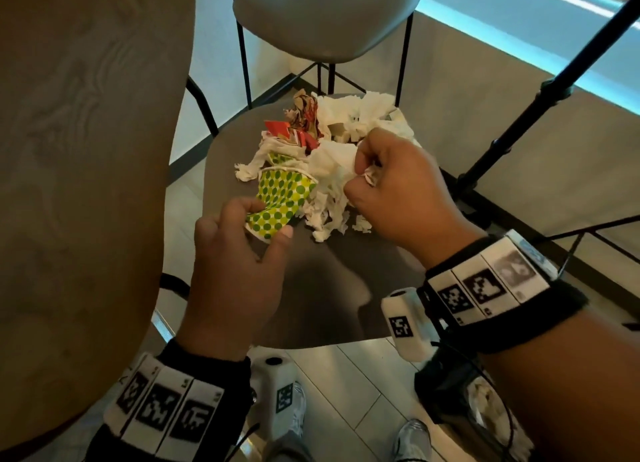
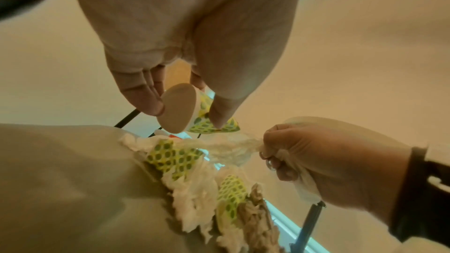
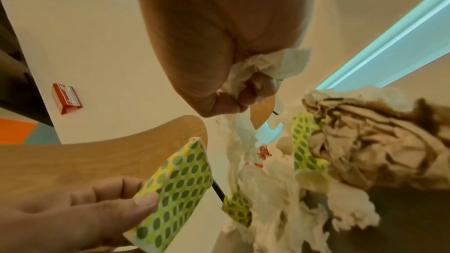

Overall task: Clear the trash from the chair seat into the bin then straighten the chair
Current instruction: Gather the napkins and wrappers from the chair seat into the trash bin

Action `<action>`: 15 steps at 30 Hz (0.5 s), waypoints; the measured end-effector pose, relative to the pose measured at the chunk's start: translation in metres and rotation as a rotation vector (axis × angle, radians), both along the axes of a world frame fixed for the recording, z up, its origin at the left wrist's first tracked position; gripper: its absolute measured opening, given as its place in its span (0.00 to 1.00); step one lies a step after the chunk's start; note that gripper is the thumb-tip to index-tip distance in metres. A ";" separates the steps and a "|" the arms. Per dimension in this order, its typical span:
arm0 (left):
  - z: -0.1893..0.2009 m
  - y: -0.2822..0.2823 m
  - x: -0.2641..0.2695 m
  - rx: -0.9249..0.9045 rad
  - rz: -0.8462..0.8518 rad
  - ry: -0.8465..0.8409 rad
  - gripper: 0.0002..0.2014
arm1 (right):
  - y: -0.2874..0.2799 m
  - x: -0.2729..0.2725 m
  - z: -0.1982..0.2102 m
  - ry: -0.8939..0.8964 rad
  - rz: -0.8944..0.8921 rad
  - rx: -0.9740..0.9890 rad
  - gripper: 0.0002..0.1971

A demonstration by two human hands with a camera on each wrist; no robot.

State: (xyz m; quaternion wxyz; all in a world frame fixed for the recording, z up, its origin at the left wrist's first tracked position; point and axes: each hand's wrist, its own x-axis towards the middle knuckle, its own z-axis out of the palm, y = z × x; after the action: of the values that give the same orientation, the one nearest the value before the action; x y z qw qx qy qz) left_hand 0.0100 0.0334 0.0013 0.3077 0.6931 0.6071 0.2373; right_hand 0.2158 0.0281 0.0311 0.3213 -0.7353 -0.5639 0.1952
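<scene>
A pile of trash lies on the dark grey chair seat (image 1: 346, 288): shredded white tissue (image 1: 332, 167), crumpled brown paper (image 1: 304, 111), a red wrapper (image 1: 277, 129) and a yellow paper cup with green dots (image 1: 284, 194). My left hand (image 1: 266, 220) pinches the cup's base between thumb and fingers; the left wrist view shows its round bottom (image 2: 180, 109). My right hand (image 1: 360, 179) grips a wad of tissue (image 3: 246, 141), and strands trail from it down into the pile. More dotted cup pieces (image 2: 170, 155) lie under the tissue.
A wooden table top (image 1: 86, 149) fills the left side, close to the seat. A second grey chair (image 1: 325, 21) stands beyond the pile. A black tripod leg (image 1: 519, 125) slants down at the right. Below the seat's near edge are tiled floor and my shoes (image 1: 412, 437).
</scene>
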 end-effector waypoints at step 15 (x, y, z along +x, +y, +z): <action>0.019 -0.093 0.100 -0.035 -0.448 -0.291 0.11 | -0.222 0.106 0.024 0.219 -0.292 0.087 0.07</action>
State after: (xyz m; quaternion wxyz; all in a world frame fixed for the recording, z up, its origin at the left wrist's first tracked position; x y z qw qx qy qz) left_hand 0.1101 -0.0593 0.0208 0.4485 0.7633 0.3922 0.2498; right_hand 0.3216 -0.1940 0.0552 0.4373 -0.7691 -0.4207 0.2008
